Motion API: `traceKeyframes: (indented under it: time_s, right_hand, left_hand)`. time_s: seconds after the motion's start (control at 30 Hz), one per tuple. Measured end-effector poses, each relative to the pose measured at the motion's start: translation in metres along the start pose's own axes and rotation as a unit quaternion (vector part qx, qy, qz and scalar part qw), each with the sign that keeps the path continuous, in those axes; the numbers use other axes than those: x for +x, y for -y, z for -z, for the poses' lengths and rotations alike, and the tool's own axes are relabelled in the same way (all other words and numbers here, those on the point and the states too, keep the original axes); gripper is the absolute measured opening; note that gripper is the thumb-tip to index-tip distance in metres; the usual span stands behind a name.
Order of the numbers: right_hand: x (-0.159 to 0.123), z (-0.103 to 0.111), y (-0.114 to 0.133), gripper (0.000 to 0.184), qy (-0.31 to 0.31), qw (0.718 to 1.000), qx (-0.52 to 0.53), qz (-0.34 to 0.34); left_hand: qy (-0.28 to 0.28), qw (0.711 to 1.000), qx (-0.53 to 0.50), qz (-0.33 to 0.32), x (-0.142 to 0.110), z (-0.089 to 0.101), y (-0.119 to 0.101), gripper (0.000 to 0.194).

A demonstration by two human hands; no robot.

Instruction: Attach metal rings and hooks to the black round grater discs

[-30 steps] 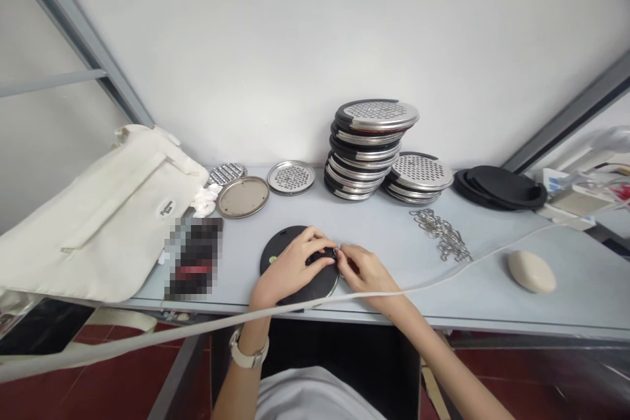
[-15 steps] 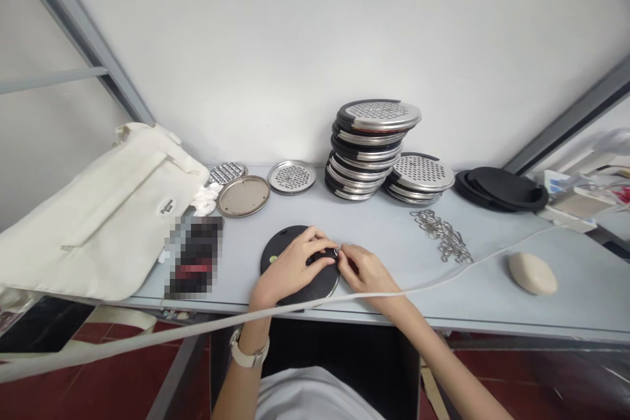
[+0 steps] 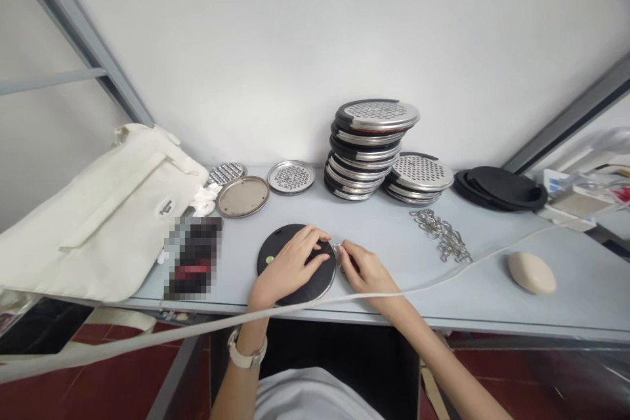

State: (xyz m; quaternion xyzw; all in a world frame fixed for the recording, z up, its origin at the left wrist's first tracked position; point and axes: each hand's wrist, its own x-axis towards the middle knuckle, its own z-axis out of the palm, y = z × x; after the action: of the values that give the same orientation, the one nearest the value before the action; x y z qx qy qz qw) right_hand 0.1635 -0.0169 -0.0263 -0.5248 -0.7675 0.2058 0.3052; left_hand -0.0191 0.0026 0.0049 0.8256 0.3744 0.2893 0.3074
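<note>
Steadying the black disc (image 3: pixel 315 283) flat near the front edge of the counter (image 3: pixel 236 243) with the left hand (image 3: pixel 290 264), grip apart across its top, apparently against sliding; clamping a wire clip (image 3: pixel 336 247) in the right hand's (image 3: pixel 370 272) fingertip grip just beside the disc's rim, probably for fine control; having the clip heap (image 3: pixel 441 233) rightward, seemingly within easy reach.

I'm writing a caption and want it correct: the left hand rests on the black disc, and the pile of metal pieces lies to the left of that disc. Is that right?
Not quite: the side is wrong. The head view shows the pile of metal pieces to the right of the black disc. The left hand does rest on the disc.
</note>
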Motion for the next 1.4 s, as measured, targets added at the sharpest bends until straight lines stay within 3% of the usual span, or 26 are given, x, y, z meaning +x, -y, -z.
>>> traceKeyframes:
  time_s: [0.63, 1.4]
  right_hand:
    - [-0.0008, 0.0031, 0.0008, 0.021, 0.037, 0.999, 0.021, 0.033]
    - [-0.0007, 0.0026, 0.0030, 0.021, 0.029, 0.999, -0.008, 0.030]
  left_hand:
    - [0.042, 0.999, -0.026, 0.008, -0.0023, 0.0017, -0.0022, 0.025]
    - [0.029, 0.998, -0.045, 0.010, -0.0021, 0.0029, -0.0022, 0.022]
